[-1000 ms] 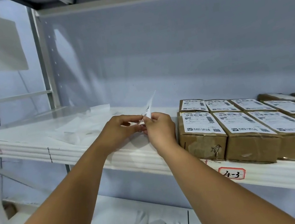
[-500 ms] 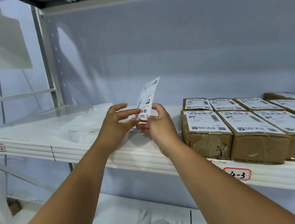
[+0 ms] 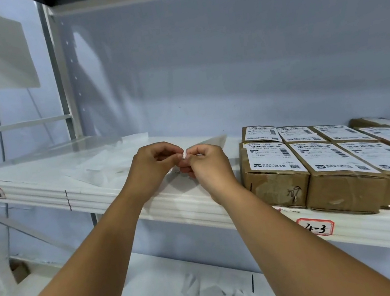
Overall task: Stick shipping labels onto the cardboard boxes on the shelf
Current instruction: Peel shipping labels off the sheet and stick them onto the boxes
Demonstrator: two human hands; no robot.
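White shipping label [image 3: 209,142] lying nearly flat, pinched above shelf [image 3: 93,193], brown labelled cardboard boxes [image 3: 320,165] rowed at right

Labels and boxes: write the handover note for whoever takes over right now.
Left hand: pinching one edge of a label over the shelf.
Right hand: grip on the same label, fingertips meeting the left's; it looks like the backing is being peeled.
Boxes: in rows on the shelf to the right, by tag 4-3.
Done: every box top clearly in view carries a label; the far right ones are blurred.
Loose white backing sheets lie left of the hands.
Left: finish peeling, find a bare box, stick the label on.
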